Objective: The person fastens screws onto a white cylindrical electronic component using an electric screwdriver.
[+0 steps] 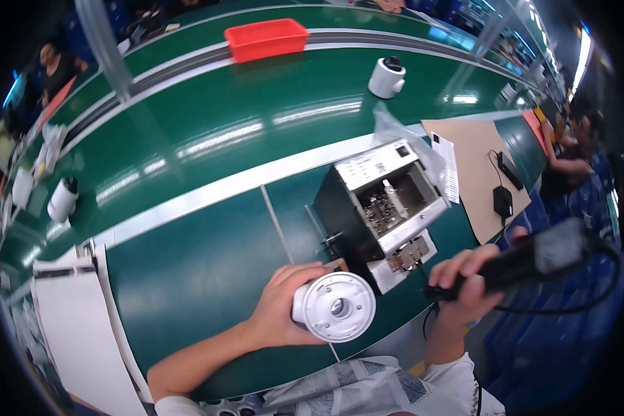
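My left hand [277, 308] is closed around a white round housing [358, 299], whose flat disc face points up with a hole in its centre and small holes about it. In my right hand [468, 281] is a black electric screwdriver [534, 260], held tilted to the right of the housing and apart from it, with a black cable looping from its end. Between and beyond my hands stands a dark box-shaped screw feeder [343, 215] with a metal top. Many small screws [378, 213] lie in its open tray. At its near side sits a metal fixture [410, 255].
A conveyor [256, 132] runs across behind the bench, bearing two white camera-like units [384, 80], [63, 202]. A red bin [267, 43] stands farther back. Cardboard [468, 142] with a black power adapter [503, 201] lies right. White sheets [76, 333] lie left. Co-workers sit around.
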Tool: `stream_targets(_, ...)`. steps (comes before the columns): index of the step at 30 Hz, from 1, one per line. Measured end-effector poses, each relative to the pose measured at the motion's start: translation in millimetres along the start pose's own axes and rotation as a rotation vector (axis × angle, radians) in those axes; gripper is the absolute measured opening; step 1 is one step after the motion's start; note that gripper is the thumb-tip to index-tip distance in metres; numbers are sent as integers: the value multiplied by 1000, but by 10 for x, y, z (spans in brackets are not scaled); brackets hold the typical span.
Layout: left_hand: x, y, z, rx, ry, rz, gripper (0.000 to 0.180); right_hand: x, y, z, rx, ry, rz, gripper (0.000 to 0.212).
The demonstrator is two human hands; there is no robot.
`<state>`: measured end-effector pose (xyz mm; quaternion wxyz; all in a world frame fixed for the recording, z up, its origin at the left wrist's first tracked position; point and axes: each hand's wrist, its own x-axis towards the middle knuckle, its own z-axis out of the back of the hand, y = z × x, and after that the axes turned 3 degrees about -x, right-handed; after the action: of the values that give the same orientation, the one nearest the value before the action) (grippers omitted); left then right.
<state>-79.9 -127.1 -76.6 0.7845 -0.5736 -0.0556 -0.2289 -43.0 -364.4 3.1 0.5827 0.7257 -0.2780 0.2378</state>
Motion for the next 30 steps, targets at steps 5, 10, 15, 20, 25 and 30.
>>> stream_targets(5, -30, 7, 44, -46, -40, -70, 85, 267, 306, -577, -168, -90, 97, 89)
stream_targets(10, -55, -7, 74, -19, -14, -43, 85, 202, -36, -297, -178, -85, 167, 76)
stream_targets(15, -45, 43, 29, 17, -32, -81, 89, 72, -341, -83, -293, -68, 110, 70)
stream_targets(20, -15, 60, 46, 39, -41, -129, 93, 5, -248, -51, -303, -47, 145, 72)
stream_targets(25, -32, 96, -7, 36, -67, -152, 93, 87, 0, 18, -215, -47, 204, 73)
stream_targets(30, -31, 61, 38, 44, -66, -172, 93, 137, -80, -93, -187, -29, 148, 72)
